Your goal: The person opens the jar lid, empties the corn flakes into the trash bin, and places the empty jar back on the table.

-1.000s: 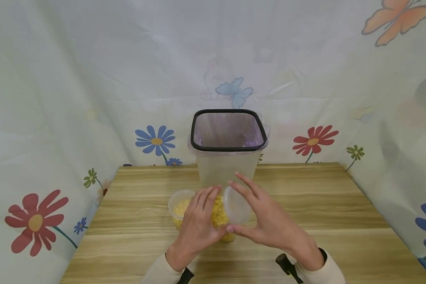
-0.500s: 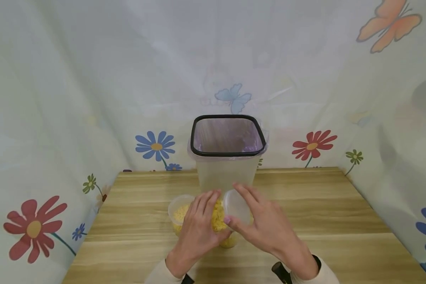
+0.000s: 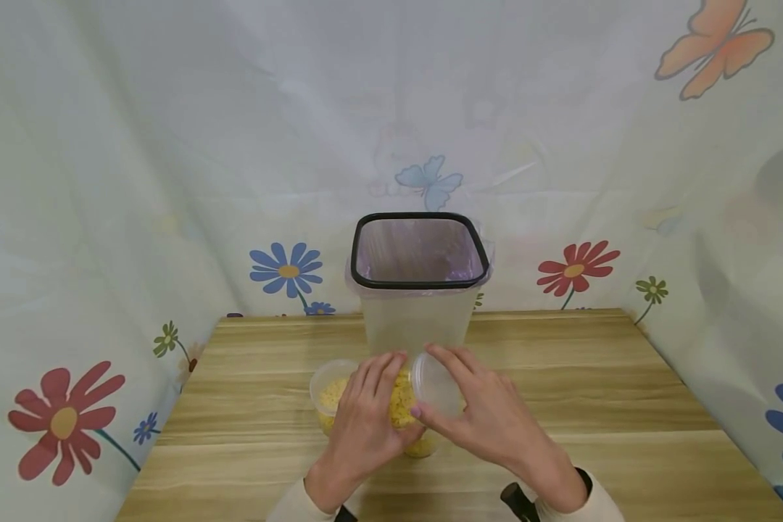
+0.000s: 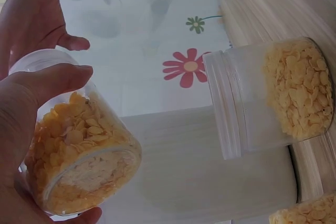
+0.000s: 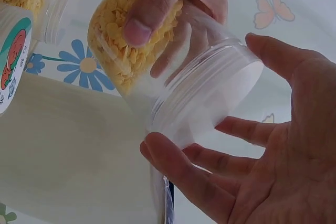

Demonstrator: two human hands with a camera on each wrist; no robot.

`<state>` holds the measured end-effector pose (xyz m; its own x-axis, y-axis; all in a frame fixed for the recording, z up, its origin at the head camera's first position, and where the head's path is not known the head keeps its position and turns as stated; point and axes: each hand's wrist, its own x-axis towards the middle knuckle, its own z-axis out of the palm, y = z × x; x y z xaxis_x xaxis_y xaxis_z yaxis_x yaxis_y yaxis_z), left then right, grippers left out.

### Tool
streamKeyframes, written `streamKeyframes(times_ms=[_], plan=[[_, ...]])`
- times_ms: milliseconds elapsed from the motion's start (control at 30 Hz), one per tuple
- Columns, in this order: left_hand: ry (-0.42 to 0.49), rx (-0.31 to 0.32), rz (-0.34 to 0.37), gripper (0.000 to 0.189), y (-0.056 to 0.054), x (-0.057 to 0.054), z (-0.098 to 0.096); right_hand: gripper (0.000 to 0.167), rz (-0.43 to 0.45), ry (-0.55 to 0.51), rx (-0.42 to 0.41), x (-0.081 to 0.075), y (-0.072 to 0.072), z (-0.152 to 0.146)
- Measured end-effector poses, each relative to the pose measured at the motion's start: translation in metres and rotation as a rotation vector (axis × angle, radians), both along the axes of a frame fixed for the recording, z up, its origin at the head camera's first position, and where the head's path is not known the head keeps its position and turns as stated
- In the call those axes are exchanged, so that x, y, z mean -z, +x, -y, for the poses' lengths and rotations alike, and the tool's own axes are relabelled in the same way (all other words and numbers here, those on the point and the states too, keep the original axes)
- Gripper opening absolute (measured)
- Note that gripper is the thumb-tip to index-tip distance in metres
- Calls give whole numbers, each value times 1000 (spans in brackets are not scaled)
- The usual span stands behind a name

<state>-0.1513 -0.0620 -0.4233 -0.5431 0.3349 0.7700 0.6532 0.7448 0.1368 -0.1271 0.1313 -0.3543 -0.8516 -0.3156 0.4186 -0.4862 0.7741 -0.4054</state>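
Note:
My left hand (image 3: 365, 424) grips a clear plastic jar (image 4: 86, 156) of yellow flakes, tilted so that its translucent lid (image 3: 436, 384) faces right. My right hand (image 3: 499, 417) spans that lid, thumb and index fingertips at opposite edges of its rim; the other fingers curve behind it in the right wrist view. A second jar (image 4: 283, 93), partly filled with flakes, stands on the table. Another clear container (image 3: 333, 395) of flakes is left of my left hand, partly hidden by it. Flakes in a further jar (image 4: 307, 211) show at the left wrist view's corner.
A pale bin (image 3: 417, 319) with a black rim and a purple liner stands at the back of the wooden table (image 3: 561, 377). Behind it hangs a flowered cloth (image 3: 170, 145). A lid with a printed label (image 5: 13, 59) appears at the right wrist view's left edge.
My right hand's spread fingers have drawn in to the lid's rim. My left hand keeps its grip on the jar. The head view has shifted slightly, so the scene sits lower.

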Motion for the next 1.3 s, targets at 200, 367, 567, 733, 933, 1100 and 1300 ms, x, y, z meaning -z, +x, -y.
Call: streamKeyframes(times_ms=[200, 367, 567, 733, 933, 1100, 1300], plan=[[-3, -3, 10, 83, 1, -1, 0, 72, 30, -48, -140, -1, -3, -8], [2, 8, 8, 79, 1, -1, 1, 73, -43, -32, -250, 0, -7, -13], [4, 9, 9, 93, 1, -2, 2, 81, -160, 29, -362, 3, -11, -17], [1, 6, 22, 98, 1, -2, 3, 83, -162, 57, -410, 4, -12, -20], [13, 13, 21, 98, 1, -1, 3, 91, -117, 9, -395, 3, -10, -19], [17, 7, 29, 95, 0, -2, 2, 89, -113, -85, -193, 0, -4, -12], [13, -5, 24, 101, 0, -1, 1, 79, 18, -56, 3, -1, 0, -4]])
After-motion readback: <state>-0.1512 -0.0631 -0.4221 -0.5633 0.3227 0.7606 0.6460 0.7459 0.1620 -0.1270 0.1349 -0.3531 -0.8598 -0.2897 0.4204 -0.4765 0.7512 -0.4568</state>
